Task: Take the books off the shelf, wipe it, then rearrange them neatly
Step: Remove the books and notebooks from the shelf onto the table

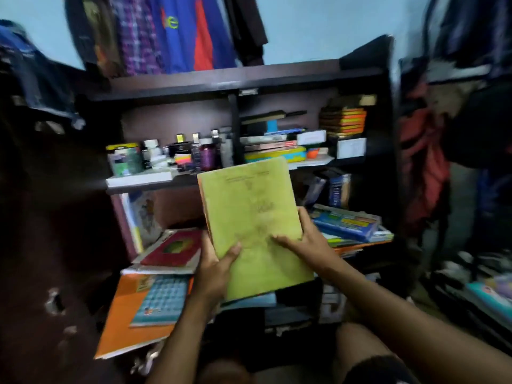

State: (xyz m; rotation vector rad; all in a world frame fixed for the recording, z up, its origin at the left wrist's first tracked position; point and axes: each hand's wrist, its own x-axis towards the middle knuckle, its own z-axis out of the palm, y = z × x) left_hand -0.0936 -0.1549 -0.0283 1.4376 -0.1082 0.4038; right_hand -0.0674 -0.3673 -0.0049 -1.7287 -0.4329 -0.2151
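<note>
The dark shelf [249,79] fills the middle of the view, its right side panel rising near hanging bags and a red cloth. The upper left bay is crowded with bottles and jars [171,153]; the upper right bay holds a flat stack of books [274,151] and a pile of orange-edged books [343,120]. In the lower level, a few books lean upright at the left wall [138,217], with bare backing beside them (the only open gap on that level), and a slanted heap of blue and green books [349,225] lies at the right, reaching the shelf's front edge.

In front of the lower level the person holds a yellow-green book [255,225], tilted, with its top edge overlapping the middle board of the shelf. The left hand [216,270] grips its lower left edge, thumb curled over the cover and fingers behind. The right hand [304,242] has its fingers laid on the cover and wrapped round the right edge.

Below left, a red book [174,250] rests on a pile, with an orange book [124,322] and a blue-checked book [163,300] spread beneath, overlapping one another. Clothes [171,31] hang above the shelf top.
</note>
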